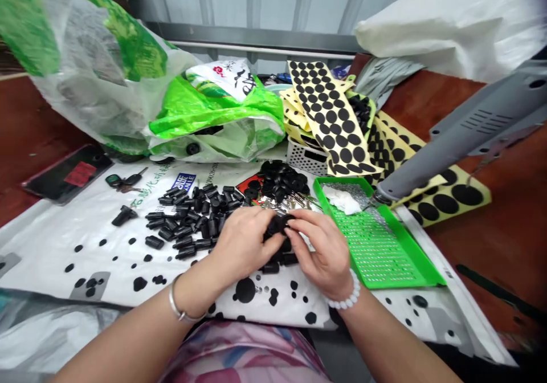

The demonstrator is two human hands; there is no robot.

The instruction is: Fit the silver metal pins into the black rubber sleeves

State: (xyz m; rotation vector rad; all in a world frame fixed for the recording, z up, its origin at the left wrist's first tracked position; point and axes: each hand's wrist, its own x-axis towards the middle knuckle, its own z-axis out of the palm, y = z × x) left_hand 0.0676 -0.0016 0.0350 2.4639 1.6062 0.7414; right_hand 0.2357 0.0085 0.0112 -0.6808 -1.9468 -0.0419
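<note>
My left hand (241, 243) and my right hand (322, 252) meet over the white sheet (51, 240), fingers pinched together on a small black rubber cap (277, 225). Several black cylindrical caps (188, 215) lie spread to the left of my left hand. A heap of round black caps (282, 179) sits just beyond my fingers. A few more caps lie under my hands. A silver bangle is on my left wrist, a white bead bracelet on my right.
A green perforated tray (380, 246) with a white wad (344, 200) lies right of my hands; a grey glue gun (465, 135) points its nozzle into it. Yellow sheets of black dots (331, 118), green-and-white bags (213, 115), keys (123, 180) and a dark phone (68, 172) lie behind.
</note>
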